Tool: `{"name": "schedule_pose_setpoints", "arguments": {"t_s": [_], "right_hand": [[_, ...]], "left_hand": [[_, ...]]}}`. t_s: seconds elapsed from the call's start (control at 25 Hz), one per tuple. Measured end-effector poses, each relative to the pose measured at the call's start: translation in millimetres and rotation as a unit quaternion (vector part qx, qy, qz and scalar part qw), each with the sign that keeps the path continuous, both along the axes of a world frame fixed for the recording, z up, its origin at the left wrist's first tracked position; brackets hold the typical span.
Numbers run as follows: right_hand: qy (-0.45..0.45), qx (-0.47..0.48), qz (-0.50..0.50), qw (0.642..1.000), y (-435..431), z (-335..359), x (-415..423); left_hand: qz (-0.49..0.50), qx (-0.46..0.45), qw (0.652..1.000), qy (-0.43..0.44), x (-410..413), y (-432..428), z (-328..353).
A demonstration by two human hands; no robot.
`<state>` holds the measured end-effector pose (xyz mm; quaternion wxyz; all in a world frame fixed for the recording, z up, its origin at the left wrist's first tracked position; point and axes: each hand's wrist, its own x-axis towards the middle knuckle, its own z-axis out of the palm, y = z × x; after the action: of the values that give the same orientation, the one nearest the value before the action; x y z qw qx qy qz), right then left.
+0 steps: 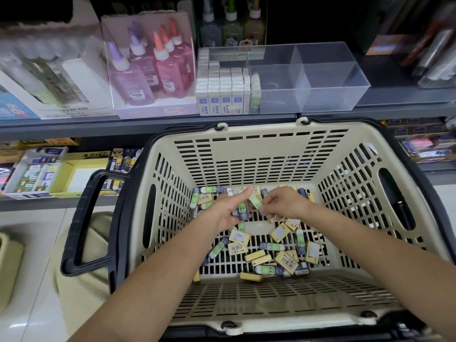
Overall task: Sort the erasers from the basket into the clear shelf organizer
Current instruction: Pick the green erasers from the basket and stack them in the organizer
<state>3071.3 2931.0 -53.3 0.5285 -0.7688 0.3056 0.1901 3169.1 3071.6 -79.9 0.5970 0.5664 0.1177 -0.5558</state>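
Leans over a cream shopping basket [261, 130] set against a shop shelf; reaches both hands down toward its slotted floor. With the left hand [223, 214], palm turned up, cradles a few green-faced erasers [241, 213] in navy sleeves, fingers curled beneath them and thumb stretched out above; with the right hand [283, 203], pinches a single green eraser [256, 203] between thumb and fingertips, tilted, just beside the left thumb; cannot tell whether it touches the cupped ones.

On the basket floor: yellow-sleeved erasers [278, 232] and loose green erasers [272, 246], scattered mostly toward the near and right side, some overlapping; a few more along the far wall behind the hands.

On the shelf just behind the basket: the clear shelf organizer [328, 95], its leftmost part packed with upright white-and-blue boxed erasers [222, 87]; just right of them, one standing row of shelved green erasers [255, 91]; cannot tell whether a divider lies between.

Left of the organizer: a display box of pink and purple glue bottles [153, 67]. At the basket's left side: a black handle [84, 218] folded outward.
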Motion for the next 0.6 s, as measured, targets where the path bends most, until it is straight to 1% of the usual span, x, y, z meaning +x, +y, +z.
{"name": "schedule_pose_setpoints", "arguments": {"t_s": [0.08,0.16,0.24,0.28,0.32,0.36,0.4,0.44,0.48,0.6], "right_hand": [[-0.021,0.019,0.002,1.0,13,-2,3],[-0.042,0.041,-0.002,0.998,15,-3,4],[-0.026,0.077,-0.016,0.997,7,-4,1],[0.002,0.056,0.018,0.998,3,-5,-4],[0.04,-0.007,0.097,0.994,0,-8,-11],[0.074,-0.084,0.192,0.975,0,-14,-16],[0.091,-0.148,0.28,0.944,4,-20,-21],[0.096,-0.192,0.342,0.915,10,-26,-25],[0.103,-0.222,0.374,0.895,15,-30,-27],[0.122,-0.294,0.407,0.856,23,-37,-28]], "left_hand": [[-0.009,-0.03,1.0,0.007,-8,-3,4],[-0.002,-0.012,1.0,-0.008,-7,-2,5],[-0.007,0.026,0.999,-0.02,0,3,3],[-0.009,0.045,0.999,-0.018,3,5,3],[-0.008,0.06,0.998,-0.011,6,7,2],[-0.006,0.069,0.998,-0.003,8,9,2],[-0.006,0.07,0.998,0.005,8,10,2],[-0.011,0.066,0.998,0.013,8,10,3],[-0.021,0.06,0.998,0.021,7,10,4],[-0.056,0.043,0.997,0.034,3,10,7]]}}
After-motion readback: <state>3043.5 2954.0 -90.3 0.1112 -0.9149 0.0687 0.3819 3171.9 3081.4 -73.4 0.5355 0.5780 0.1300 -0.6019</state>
